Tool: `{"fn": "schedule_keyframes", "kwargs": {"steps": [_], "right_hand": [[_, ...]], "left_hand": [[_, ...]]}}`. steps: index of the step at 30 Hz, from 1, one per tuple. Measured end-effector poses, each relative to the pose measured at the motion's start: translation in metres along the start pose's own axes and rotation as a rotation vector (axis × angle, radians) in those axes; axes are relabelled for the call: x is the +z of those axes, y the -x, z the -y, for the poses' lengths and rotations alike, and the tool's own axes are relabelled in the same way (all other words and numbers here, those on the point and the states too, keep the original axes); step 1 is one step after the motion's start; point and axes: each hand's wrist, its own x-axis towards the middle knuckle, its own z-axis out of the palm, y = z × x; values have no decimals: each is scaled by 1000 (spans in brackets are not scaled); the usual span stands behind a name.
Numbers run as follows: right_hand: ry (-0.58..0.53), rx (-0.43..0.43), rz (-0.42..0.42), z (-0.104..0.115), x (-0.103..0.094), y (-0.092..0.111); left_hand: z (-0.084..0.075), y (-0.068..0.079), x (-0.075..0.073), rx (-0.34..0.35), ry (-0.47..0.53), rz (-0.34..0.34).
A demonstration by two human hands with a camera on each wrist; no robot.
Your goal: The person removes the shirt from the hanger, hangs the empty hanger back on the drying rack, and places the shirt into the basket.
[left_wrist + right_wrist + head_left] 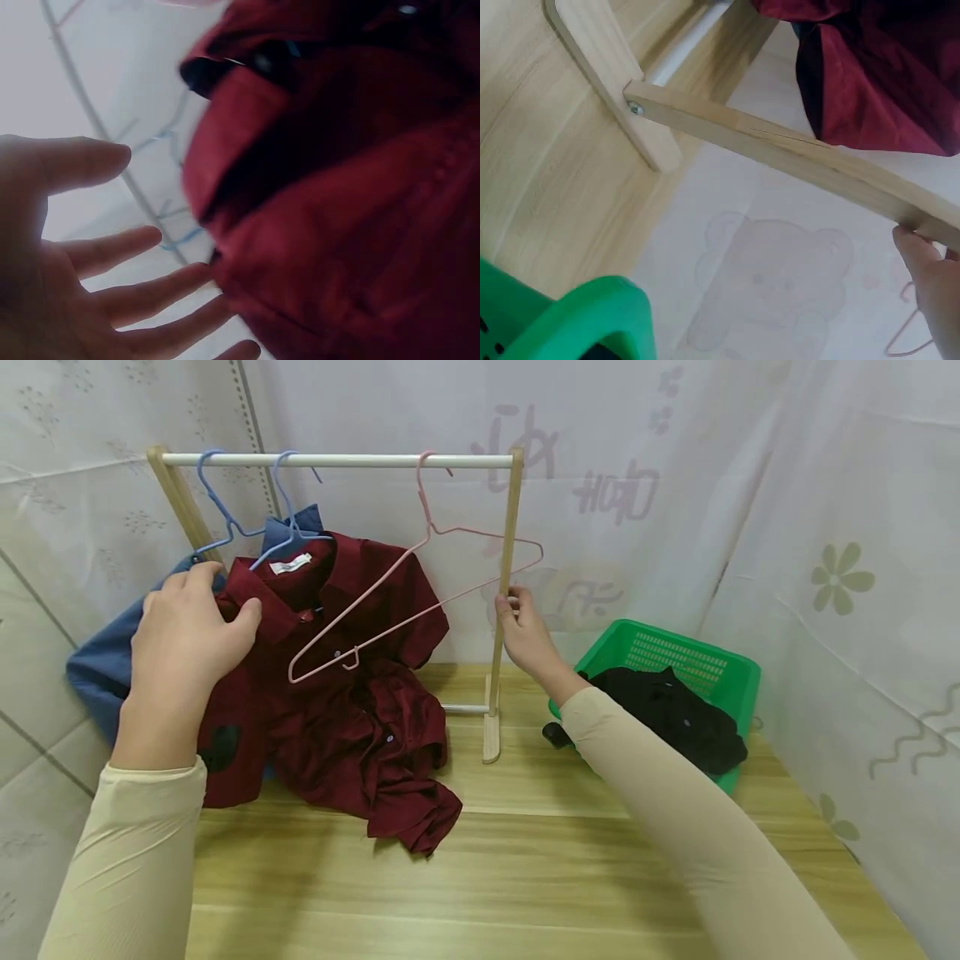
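Observation:
My right hand (531,631) grips the wooden side post (510,535) of a small clothes rack, thumb and fingers on either side of it. In the right wrist view the same post (780,150) runs diagonally to my fingertips. My left hand (191,631) is at the shoulder of a dark red shirt (300,693), its fingers spread and nothing held in the left wrist view. The shirt hangs from a blue hanger (288,518), its lower part bunched on the table. A bare pink hanger (375,589) hangs from the white rail (360,461), in front of the shirt.
Behind the red shirt, a blue garment (108,660) hangs from another blue hanger (217,502) at the left. To the right, a green basket (731,672) holds black clothing (667,710). Printed curtains (847,510) surround the wooden table (487,877).

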Motion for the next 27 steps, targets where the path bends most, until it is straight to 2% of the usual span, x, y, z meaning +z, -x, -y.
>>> {"fn": "schedule_keyframes", "kwargs": {"steps": [7,13,18,27], "right_hand": [[-4,-64,-69,-10,-1,-6],[-4,-140,-53,-15,-2,-11],[-26,-128,-65,-18,5,-11],[-44,-124,-139,-21,16,-13]], "left_hand": [[14,0,12,-26,-18,17],[18,1,15,-43,23,-9],[17,-2,18,-54,32,-2],[15,-10,27,-41,72,-29]]}}
